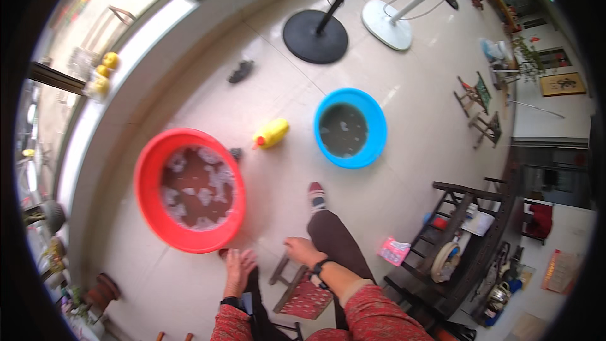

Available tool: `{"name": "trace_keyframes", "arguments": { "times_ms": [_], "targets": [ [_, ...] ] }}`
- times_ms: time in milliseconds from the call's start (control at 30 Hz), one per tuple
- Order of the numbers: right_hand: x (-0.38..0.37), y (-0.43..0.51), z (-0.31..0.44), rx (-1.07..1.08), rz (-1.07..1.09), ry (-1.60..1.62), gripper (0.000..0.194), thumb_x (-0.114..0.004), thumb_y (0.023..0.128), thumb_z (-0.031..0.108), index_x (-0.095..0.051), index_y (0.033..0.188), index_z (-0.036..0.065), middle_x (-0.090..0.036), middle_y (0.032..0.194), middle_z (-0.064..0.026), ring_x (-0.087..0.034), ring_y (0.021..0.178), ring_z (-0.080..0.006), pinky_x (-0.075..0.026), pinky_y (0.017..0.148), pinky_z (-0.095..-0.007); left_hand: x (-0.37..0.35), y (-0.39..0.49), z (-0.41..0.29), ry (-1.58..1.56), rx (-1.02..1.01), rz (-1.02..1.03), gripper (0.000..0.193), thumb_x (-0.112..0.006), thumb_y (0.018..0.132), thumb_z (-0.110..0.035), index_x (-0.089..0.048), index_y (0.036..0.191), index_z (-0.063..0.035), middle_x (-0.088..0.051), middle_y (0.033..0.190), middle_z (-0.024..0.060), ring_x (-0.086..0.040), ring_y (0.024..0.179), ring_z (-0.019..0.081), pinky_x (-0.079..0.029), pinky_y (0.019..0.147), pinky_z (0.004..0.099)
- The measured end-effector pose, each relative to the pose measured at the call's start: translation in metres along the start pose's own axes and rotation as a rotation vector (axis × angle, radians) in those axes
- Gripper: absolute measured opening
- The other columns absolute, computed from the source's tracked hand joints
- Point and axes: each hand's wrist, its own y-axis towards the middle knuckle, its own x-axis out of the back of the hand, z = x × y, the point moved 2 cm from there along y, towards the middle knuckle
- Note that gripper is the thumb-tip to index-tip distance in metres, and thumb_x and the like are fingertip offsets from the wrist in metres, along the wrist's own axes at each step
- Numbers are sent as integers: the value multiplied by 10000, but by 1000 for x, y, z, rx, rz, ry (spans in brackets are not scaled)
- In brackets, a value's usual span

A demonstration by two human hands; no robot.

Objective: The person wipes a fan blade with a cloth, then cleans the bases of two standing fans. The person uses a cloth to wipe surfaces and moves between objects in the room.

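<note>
My left hand (239, 265) hangs beside the near rim of a red plastic tub (144, 189), blurred, with its fingers apart and nothing seen in it. Murky brown water (199, 184) with patches of foam fills part of that tub. My right hand (300, 250) is by my knee, above a low folding stool with a red patterned seat (307, 296). Its fingers curl under and hide whether they grip anything. Ahead stands a blue plastic basin (377, 128) of dark grey water with bits of foam. A yellow plastic bottle with a red cap (272, 133) lies between the tub and basin.
Two pedestal fans stand ahead, on a black round base (303, 38) and a white base (386, 26). A dark shoe (241, 71) lies near the low wall (156, 61). To the right are a dark wooden bench (445, 265), a pink packet (394, 251) and folding stools (476, 92).
</note>
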Motion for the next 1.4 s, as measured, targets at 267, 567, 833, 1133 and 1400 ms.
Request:
{"name": "trace_keyframes", "arguments": {
  "times_ms": [267,567,833,1133,1400],
  "targets": [
    [180,-106,52,115,-340,263,225,-597,907,243,-676,1000,54,-705,921,-200,-682,895,-385,-529,777,-481,31,-54,-145,477,-122,60,616,-573,1020,-275,-221,1506,-137,-694,1011,208,-719,812,300,-578,651,414],
    [284,-338,-45,-248,-1168,409,165,-602,894,72,-681,1032,29,-711,899,-172,-698,850,-305,-549,755,-378,-13,-94,-209,1098,-97,-36,553,-540,1029,-296,-310,1476,-65,-697,1049,204,-740,833,334,-585,616,428],
    [284,-596,-155,-1033,-1810,-41,225,-627,921,107,-678,1131,42,-707,942,-170,-688,841,-358,-551,780,-426,-96,-128,-239,1306,-123,41,417,-574,1009,-300,-532,1283,12,-712,942,159,-724,739,263,-595,561,380],
    [341,-618,-243,-1357,-1527,190,647,-734,878,421,-539,1370,48,-588,1302,-268,-548,1222,-455,-441,1044,-521,-342,-113,-227,1706,-471,212,256,-564,924,-168,-723,884,29,-708,754,123,-708,710,209,-582,628,356],
    [326,-648,-271,-1245,-1734,628,333,-743,821,208,-668,1056,-16,-713,999,-178,-673,950,-350,-523,873,-425,-500,-116,-171,1462,-318,390,365,-564,984,-196,-582,1248,56,-727,944,116,-720,820,190,-563,702,315]
  ]
}}
